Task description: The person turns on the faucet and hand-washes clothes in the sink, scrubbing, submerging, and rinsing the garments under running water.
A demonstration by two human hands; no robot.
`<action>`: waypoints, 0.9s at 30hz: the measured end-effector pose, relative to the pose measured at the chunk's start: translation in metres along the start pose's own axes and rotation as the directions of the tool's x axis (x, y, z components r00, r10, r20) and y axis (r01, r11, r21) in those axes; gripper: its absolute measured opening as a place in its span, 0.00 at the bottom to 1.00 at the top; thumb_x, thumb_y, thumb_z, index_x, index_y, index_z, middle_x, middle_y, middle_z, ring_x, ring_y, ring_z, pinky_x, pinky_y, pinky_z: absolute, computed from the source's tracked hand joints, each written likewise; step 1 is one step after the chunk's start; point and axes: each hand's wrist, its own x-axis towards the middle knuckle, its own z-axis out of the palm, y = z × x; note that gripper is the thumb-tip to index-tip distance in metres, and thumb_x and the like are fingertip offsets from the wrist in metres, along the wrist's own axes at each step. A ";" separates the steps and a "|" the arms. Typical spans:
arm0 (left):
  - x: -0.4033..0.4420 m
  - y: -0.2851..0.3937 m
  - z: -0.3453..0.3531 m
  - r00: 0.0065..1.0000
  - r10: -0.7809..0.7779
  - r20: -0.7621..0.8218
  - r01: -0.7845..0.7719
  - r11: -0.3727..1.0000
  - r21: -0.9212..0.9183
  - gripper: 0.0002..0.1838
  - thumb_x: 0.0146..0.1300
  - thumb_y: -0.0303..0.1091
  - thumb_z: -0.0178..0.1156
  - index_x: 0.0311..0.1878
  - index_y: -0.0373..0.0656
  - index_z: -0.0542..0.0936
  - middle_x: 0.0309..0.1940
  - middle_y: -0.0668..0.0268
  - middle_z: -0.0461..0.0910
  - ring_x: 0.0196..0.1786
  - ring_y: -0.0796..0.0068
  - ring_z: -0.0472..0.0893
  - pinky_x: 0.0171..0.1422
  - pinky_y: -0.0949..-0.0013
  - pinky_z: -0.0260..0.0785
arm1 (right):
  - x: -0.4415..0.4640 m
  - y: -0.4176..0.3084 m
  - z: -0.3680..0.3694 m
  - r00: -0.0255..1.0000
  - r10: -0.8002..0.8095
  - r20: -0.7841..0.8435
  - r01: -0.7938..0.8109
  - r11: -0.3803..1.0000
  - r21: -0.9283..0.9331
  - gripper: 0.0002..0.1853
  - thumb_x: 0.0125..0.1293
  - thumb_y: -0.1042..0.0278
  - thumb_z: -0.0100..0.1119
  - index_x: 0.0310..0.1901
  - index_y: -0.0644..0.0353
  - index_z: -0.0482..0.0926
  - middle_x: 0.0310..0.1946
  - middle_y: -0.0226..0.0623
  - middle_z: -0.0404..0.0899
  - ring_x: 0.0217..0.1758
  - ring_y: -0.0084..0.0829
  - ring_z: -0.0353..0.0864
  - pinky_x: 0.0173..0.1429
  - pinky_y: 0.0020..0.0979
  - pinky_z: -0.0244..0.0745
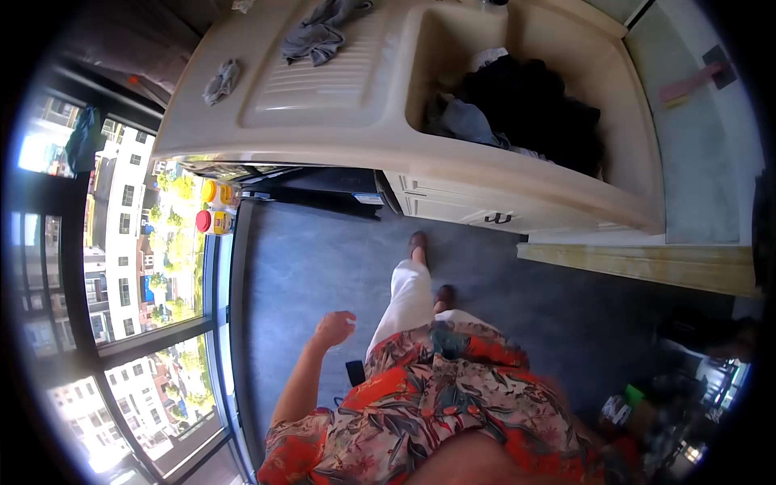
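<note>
My left hand (334, 329) hangs low over the floor at my left side. Its fingers are loosely bent and nothing shows in them. My right hand is out of the picture. Ahead stands a beige laundry sink (529, 171) with a pile of dark clothes (525, 105) in its basin. A light blue-grey cloth (466, 121) lies at the pile's left. On the ribbed washboard (323, 90) beside the basin rests a crumpled grey cloth (317, 40). A smaller grey cloth (222, 82) lies further left on the counter.
Beneath the sink are white cabinet doors (453, 202) and, at left, a dark open door (323, 191). Two jars, one with a yellow lid (209, 191) and one with a red lid (203, 221), stand by the window. A raised ledge (638, 267) borders the dark floor (323, 259).
</note>
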 end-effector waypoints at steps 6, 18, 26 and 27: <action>0.049 0.172 -0.178 0.916 0.399 -0.053 -0.394 0.865 -0.310 0.12 0.58 0.32 0.58 0.45 0.42 0.79 0.30 0.66 0.80 0.31 0.79 0.77 0.34 0.75 0.69 | 0.012 -0.127 -0.130 0.990 0.062 0.129 -0.106 0.924 0.367 0.15 0.59 0.62 0.57 0.44 0.61 0.76 0.43 0.47 0.76 0.45 0.37 0.76 0.47 0.34 0.70; 0.217 0.405 -0.274 0.875 0.447 0.185 -0.454 0.627 0.633 0.34 0.45 0.44 0.66 0.58 0.48 0.68 0.44 0.55 0.77 0.48 0.55 0.77 0.49 0.58 0.71 | 0.089 -0.251 -0.314 0.905 -0.425 -0.031 0.422 0.885 0.195 0.11 0.54 0.74 0.61 0.41 0.60 0.77 0.32 0.30 0.78 0.33 0.19 0.76 0.36 0.23 0.72; 0.282 0.407 -0.227 0.908 0.365 0.205 -0.397 0.593 0.700 0.17 0.44 0.36 0.65 0.39 0.42 0.82 0.42 0.56 0.80 0.48 0.61 0.79 0.50 0.60 0.73 | 0.115 -0.232 -0.365 0.815 -0.579 -0.013 0.573 0.802 0.170 0.11 0.55 0.74 0.60 0.41 0.62 0.77 0.34 0.30 0.78 0.34 0.20 0.76 0.38 0.24 0.72; 0.281 0.408 -0.232 0.910 0.381 0.164 -0.383 0.624 0.681 0.16 0.44 0.36 0.65 0.38 0.42 0.82 0.41 0.55 0.81 0.48 0.62 0.79 0.49 0.60 0.73 | 0.116 -0.229 -0.370 0.827 -0.562 -0.005 0.554 0.813 0.179 0.11 0.55 0.73 0.60 0.41 0.61 0.77 0.34 0.30 0.78 0.34 0.20 0.76 0.39 0.24 0.72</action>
